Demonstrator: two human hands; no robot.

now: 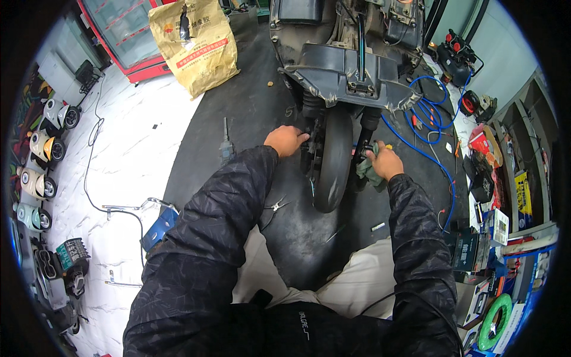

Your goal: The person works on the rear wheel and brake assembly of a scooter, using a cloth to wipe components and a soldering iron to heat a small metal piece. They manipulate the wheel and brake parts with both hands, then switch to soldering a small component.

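Wheel (334, 166) of a dark scooter (330, 65) stands in the middle, between the hands. The right hand (388, 163) holds a green-gray rag (370, 171) just right of it. The left hand (287, 141) is curled on the left side; I cannot tell if it grips anything. Small pliers (275, 206) lie near, to the left. A yellow bag (199, 56) sits far left.

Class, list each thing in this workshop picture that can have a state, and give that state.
Black rubber wheel: upright, fitted between black fork legs
Green-grey fabric cloth: crumpled, gripped by bare right hand
Bare left hand: fingers curled, beside the wheel
Long blue hose: loosely looped
Silver metal pliers: lying down
Large yellow sack: creased
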